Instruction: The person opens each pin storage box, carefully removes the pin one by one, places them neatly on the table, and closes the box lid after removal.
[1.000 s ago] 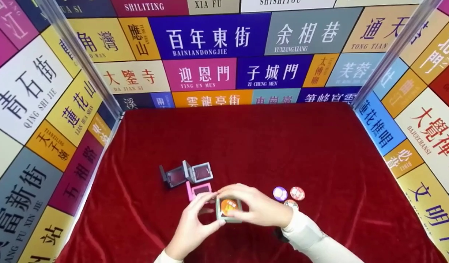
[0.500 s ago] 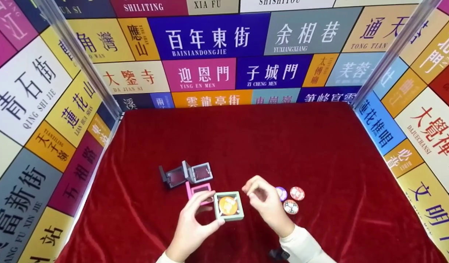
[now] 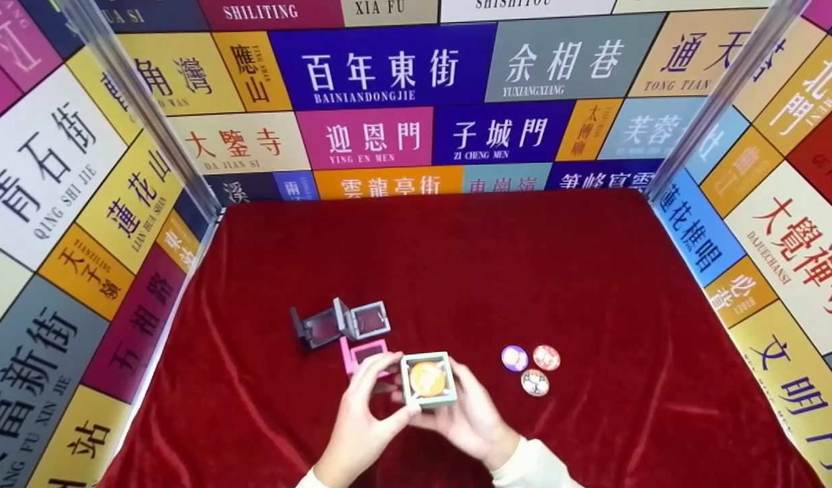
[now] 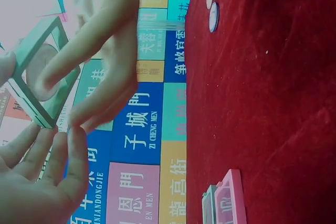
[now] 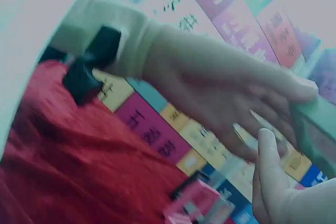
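Observation:
In the head view my left hand (image 3: 365, 417) holds a pale green square display frame (image 3: 450, 390) between thumb and fingers, above the cloth. Inside it an orange round disc (image 3: 427, 379) sits in the clear middle. My right hand (image 3: 473, 420) is at the frame's right side and partly beneath it, some of its fingers hidden. The left wrist view has a straight finger of the right hand (image 4: 105, 40) touching the disc (image 4: 35, 77). In the right wrist view the frame (image 5: 311, 129) is only partly visible.
A dark open frame (image 3: 321, 329), a grey open frame (image 3: 369, 321) and a pink open frame (image 3: 368, 352) stand left on the red cloth (image 3: 456, 271). A purple disc (image 3: 514, 358), a red disc (image 3: 547, 356) and a black-and-white disc (image 3: 534, 382) lie right. Sign-printed walls surround the cloth.
My right hand lifted off the top of the frame, drew away to the right, then came back low at the frame's right side and underneath. My left hand kept its hold.

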